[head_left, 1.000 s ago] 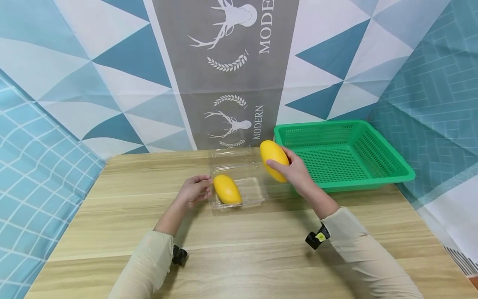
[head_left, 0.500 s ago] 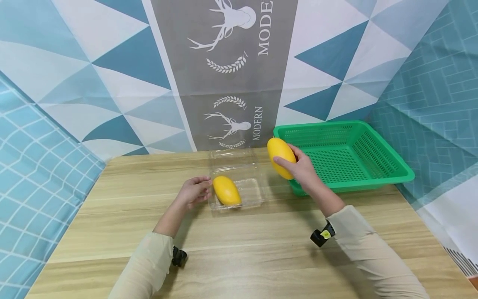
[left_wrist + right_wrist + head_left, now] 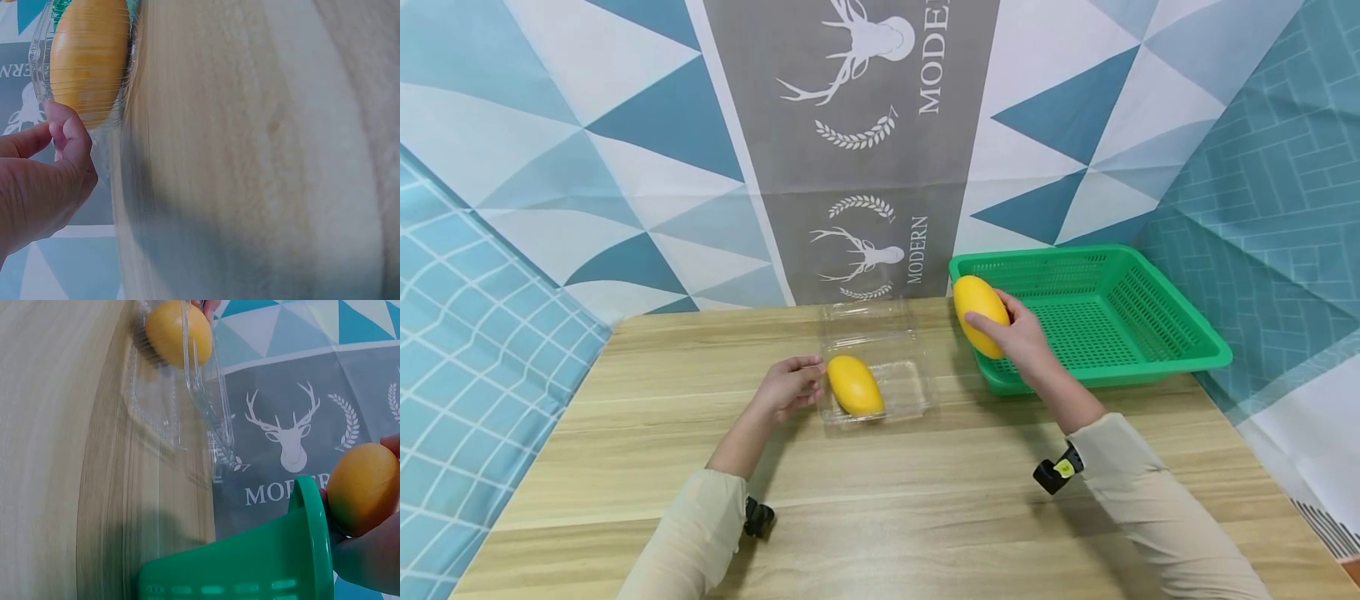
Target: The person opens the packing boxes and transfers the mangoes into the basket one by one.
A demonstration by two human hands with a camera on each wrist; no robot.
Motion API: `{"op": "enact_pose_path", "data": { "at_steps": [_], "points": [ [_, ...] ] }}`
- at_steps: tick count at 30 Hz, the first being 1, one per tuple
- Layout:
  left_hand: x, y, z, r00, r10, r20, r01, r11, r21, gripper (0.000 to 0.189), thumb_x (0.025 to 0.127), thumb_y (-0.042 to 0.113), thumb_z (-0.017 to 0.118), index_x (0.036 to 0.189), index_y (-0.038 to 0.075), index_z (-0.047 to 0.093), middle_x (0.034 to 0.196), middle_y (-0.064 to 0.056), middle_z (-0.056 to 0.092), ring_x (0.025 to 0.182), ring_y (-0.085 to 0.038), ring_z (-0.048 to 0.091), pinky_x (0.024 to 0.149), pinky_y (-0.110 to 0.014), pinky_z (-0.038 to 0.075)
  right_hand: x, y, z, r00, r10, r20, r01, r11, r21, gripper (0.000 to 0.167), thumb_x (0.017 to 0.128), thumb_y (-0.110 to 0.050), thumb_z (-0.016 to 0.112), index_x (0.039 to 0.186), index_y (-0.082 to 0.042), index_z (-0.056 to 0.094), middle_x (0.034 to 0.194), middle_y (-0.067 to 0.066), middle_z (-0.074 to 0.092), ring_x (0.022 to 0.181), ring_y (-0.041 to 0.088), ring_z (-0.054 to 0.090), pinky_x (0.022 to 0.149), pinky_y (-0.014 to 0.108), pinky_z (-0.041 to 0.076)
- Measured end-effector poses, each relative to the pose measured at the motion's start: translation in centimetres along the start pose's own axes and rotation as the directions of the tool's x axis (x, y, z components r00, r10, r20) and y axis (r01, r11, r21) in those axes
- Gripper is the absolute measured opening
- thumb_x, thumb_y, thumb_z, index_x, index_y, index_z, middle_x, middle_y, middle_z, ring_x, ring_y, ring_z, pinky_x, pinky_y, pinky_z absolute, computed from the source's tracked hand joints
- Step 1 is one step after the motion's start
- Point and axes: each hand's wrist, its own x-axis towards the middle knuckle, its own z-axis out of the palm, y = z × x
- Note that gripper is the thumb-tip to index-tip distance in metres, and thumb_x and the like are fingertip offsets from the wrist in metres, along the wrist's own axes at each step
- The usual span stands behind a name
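Note:
My right hand [image 3: 1027, 340] grips a yellow mango [image 3: 979, 315], thumb on the near side, raised at the left rim of the green plastic basket [image 3: 1078, 337]. In the right wrist view the held mango [image 3: 362, 487] overlaps the space just beyond the basket's rim. A second mango [image 3: 855, 386] lies in the left part of a clear plastic clamshell box [image 3: 906, 386], whose lid stands open toward the wall. Thumb and forefinger of my left hand [image 3: 790, 385] pinch the box's left edge. The left wrist view shows that mango [image 3: 90, 59] through the ribbed clear wall.
The box and basket stand on a wood-grain table [image 3: 880, 500] near its back edge. Behind rises a patterned wall covering [image 3: 865, 192] with deer heads. Blue tiled cloth [image 3: 475, 375] borders the left side. Black cameras sit at both wrists.
My right hand has carried its mango to the right, from beside the clear box to the basket's left rim. My left hand and the mango in the box have stayed in place.

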Motion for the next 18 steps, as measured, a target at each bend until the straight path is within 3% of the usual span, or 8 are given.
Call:
{"op": "enact_pose_path", "data": {
  "at_steps": [18],
  "points": [
    [0.0,-0.2,0.0,1.000,0.007,0.004,-0.007,1.000,-0.004,0.042,0.094,0.012,0.055,0.131,-0.003,0.044,0.084,0.000,0.051,0.066,-0.008,0.051,0.063,-0.018,0.054,0.1,0.5,-1.2,0.999,0.042,-0.018,-0.042,0.999,-0.013,0.084,0.084,-0.046,0.066,0.149,-0.016,0.022,0.147,0.011,0.033,0.119,0.032,0.043,0.095,0.042,0.045]
  ]
}}
